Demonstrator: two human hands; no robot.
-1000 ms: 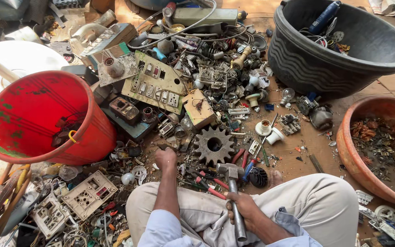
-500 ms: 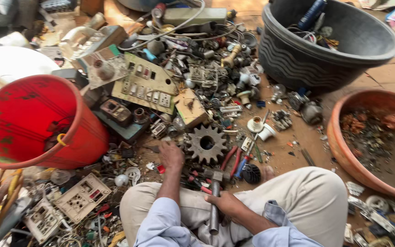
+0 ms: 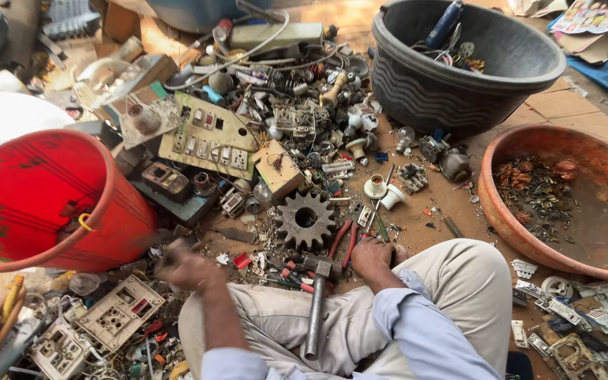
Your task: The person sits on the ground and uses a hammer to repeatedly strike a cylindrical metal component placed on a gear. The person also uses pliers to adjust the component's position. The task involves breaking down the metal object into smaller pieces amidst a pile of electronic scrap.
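You sit on the floor (image 3: pixel 452 211) with your legs crossed, in the middle of a big heap of electrical scrap. Your left hand (image 3: pixel 186 269) is near the base of the red bucket (image 3: pixel 43 204); it is blurred, so I cannot tell how far it is open or whether it has hold of something. Your right hand (image 3: pixel 374 255) rests low on the floor beside your knee, with the fingers curled, just next to the red-handled pliers (image 3: pixel 343 243); if it grips them or only touches them is not clear. A hammer (image 3: pixel 316 309) lies across your lap, its head close to the toothed gear (image 3: pixel 305 219), and no hand holds it.

About the progress, I judge the sorting is only partly done: the terracotta-coloured basin (image 3: pixel 529 239) has a small pile of dark metal bits, the black tub (image 3: pixel 459 84) holds a few things, but most switch plates and sockets are spread on the floor unsorted.
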